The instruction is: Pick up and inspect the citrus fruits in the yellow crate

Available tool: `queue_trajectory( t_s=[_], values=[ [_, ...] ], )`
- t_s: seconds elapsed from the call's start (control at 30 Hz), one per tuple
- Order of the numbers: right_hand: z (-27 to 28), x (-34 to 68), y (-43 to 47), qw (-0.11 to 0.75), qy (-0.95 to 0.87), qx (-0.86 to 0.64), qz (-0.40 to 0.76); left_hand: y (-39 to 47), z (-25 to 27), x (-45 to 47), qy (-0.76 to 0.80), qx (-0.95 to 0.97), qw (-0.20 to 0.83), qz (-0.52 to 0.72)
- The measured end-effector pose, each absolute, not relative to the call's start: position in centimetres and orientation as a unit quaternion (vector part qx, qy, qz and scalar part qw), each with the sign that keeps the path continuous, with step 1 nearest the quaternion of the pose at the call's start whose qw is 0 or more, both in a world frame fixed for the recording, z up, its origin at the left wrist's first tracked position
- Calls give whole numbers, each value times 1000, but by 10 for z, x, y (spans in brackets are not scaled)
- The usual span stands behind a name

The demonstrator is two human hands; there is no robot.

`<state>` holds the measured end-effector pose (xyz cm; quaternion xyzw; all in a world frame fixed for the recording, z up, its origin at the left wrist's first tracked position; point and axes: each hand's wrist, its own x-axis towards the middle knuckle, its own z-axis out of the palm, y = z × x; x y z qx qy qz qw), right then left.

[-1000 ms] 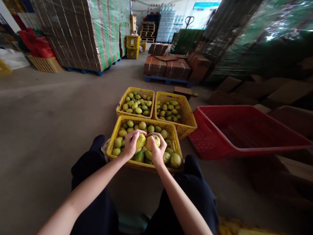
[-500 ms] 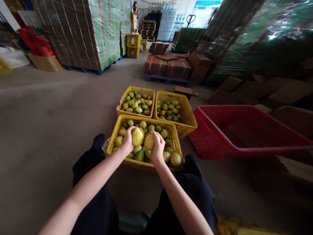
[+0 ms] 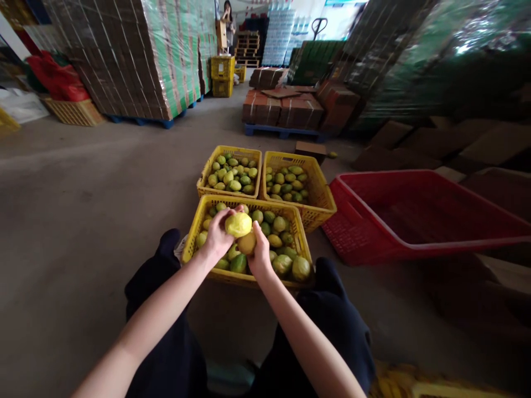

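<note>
Handling step imo: left hand (image 3: 218, 233) cups a bright yellow lemon (image 3: 238, 225), right hand (image 3: 261, 253) grips a duller lemon (image 3: 246, 244), both over the yellow crate (image 3: 307, 249) between near and far edges, so next move needs steady holds.

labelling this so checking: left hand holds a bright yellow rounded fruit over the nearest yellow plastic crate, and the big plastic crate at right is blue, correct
The big plastic crate at right is red, not blue, as the head view shows; the left hand does hold a bright yellow rounded fruit over the nearest yellow plastic crate.
</note>
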<state>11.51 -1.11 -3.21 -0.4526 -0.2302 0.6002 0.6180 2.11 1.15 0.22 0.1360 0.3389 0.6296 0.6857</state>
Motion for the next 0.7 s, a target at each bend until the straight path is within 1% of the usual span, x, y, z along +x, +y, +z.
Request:
queue_trajectory(
  t_s=[0.1,0.23,0.33,0.43,0.53,0.7],
  values=[
    [-27,127,-7,647,-196,-456,579,4,4,22,317,192,724,581],
    [-22,141,-8,680,-294,-494,455,-1,8,26,335,150,779,509],
    [-20,149,-11,661,-375,-530,377,-1,13,27,367,108,796,469],
    [-20,153,-14,635,-439,-542,332,-1,14,26,408,72,806,423],
    [-20,154,-15,620,-466,-542,322,-1,10,24,420,30,800,427],
    [-21,152,-11,620,-442,-517,391,2,2,23,421,-20,755,502]
  ],
)
